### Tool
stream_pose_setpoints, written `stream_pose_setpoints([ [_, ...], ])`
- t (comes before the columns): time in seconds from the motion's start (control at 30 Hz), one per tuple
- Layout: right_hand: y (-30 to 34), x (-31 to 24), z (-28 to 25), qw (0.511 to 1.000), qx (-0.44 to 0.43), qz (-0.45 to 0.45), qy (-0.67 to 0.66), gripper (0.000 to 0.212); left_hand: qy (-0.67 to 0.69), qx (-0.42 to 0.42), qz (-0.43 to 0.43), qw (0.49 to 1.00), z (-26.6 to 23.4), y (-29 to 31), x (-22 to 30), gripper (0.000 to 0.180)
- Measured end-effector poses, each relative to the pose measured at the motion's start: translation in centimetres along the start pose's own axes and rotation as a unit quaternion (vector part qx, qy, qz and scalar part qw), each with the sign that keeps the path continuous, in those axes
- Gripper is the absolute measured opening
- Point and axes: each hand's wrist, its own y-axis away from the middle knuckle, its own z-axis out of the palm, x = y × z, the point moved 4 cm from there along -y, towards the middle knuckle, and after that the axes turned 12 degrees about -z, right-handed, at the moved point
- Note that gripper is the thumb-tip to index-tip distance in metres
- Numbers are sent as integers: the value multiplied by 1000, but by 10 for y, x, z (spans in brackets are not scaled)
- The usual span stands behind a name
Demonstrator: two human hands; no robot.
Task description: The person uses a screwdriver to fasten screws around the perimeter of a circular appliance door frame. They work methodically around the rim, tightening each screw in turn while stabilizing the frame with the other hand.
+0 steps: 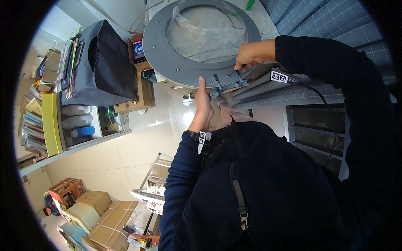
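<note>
A grey round appliance door ring (158, 44) lies flat, with a clear glass bowl (201, 14) in its middle and several screws around its rim. My left hand (204, 103) grips the near edge, thumb on top; its other fingers are mostly hidden below. Beside it, a grey metal hinge bracket (229, 87) sits at the ring's near right edge. My right hand (252, 54) is closed in a pinch above that edge, around a thin tool (231, 73) whose slim shaft points down at the ring close to the bracket. Its handle is hidden by my fingers.
A pale tabletop (266, 23) bears the ring. Left of it stand a cardboard box (145, 90) and a dark fabric bag (111, 62) on a shelf unit (94, 146). Blue checked curtains (335, 25) hang at the right. A folding step ladder (146, 194) stands behind on the left.
</note>
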Motion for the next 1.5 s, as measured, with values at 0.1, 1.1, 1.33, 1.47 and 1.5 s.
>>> stream_pose_setpoints([
  [0.1,-2,-4,-2,995,-3,-55,88,26,-32,-13,-35,999,-8,-6,2,55],
  [1.1,-58,121,128,719,139,-256,-631,31,145,136,66,978,69,-1,-74,27],
  [1.33,-62,116,120,726,119,-168,-657,27,126,133,59,981,66,-1,-77,28],
  [1.47,-59,116,119,720,131,-169,-660,26,116,126,57,984,64,-3,-76,29],
  [1.5,-59,117,119,722,112,-176,-660,26,118,125,52,984,64,-3,-78,30],
])
